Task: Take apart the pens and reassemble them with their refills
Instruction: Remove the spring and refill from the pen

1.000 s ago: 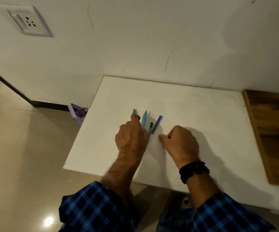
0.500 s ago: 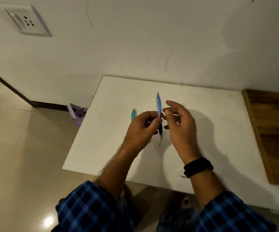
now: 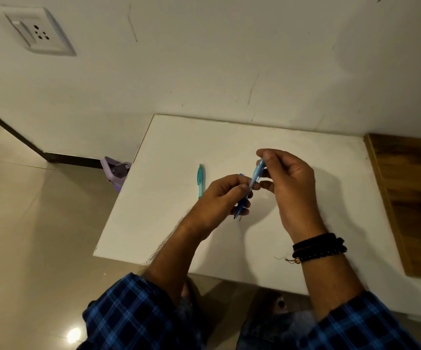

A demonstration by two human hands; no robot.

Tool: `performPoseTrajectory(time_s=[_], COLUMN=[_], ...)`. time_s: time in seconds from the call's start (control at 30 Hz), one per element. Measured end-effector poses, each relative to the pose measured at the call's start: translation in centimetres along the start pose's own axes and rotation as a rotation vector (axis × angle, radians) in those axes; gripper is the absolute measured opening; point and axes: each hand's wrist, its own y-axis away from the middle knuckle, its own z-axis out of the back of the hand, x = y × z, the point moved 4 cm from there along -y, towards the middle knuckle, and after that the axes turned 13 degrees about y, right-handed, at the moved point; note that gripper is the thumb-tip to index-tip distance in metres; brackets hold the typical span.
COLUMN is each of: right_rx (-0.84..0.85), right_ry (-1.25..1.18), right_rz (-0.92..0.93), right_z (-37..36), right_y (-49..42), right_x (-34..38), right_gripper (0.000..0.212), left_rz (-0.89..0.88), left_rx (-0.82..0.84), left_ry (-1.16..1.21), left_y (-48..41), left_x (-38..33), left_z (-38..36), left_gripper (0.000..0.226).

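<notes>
To part the blue pen (image 3: 255,176) cleanly, its halves probably want opposite twists along one straight line. At mid-frame, above the white bench (image 3: 318,152), the left hand (image 3: 219,198) curls round the lower barrel near the tip, and the right hand (image 3: 290,185) pinches the upper end. A teal pen (image 3: 200,180) lies on the bench just left of them.

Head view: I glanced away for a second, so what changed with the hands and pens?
Both hands rose off the white table, lifting the light blue pen: the left hand holds its lower end, the right hand pinches its upper end, and its top now leans right. The teal pen stayed lying on the table.
</notes>
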Motion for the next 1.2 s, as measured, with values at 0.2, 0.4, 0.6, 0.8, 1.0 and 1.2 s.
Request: performPoseTrajectory(time_s=[0.2,0.4,0.6,0.8,1.0,1.2], right_rx=[0.127,0.100,0.076,0.082,0.070,0.057], right_ry=[0.067,0.040,0.016,-0.028,-0.067,-0.093], right_rz=[-0.043,-0.088,-0.134,-0.174,-0.175,-0.187], right_z=[-0.6,-0.4,-0.2,0.0,0.2,0.0], right_y=[0.2,0.1,0.1,0.3,0.3,0.3], right_x=[-0.5,-1.2,-1.4,-1.3,-1.0,-1.0], right_gripper=[0.015,0.011,0.015,0.013,0.013,0.013], left_rz=[-0.088,-0.150,-0.134,-0.109,-0.096,-0.089], left_rx=[-0.102,-0.187,-0.127,-0.106,-0.101,-0.092], left_ry=[-0.142,-0.177,-0.164,-0.172,-0.145,-0.152], left_y=[-0.2,-0.3,-0.3,-0.3,-0.3,-0.3], left_x=[0.1,0.0,-0.2,0.0,0.1,0.0], left_z=[0.5,0.7,0.6,0.8,0.9,0.8], left_gripper=[0.023,0.025,0.022,0.019,0.019,0.023])
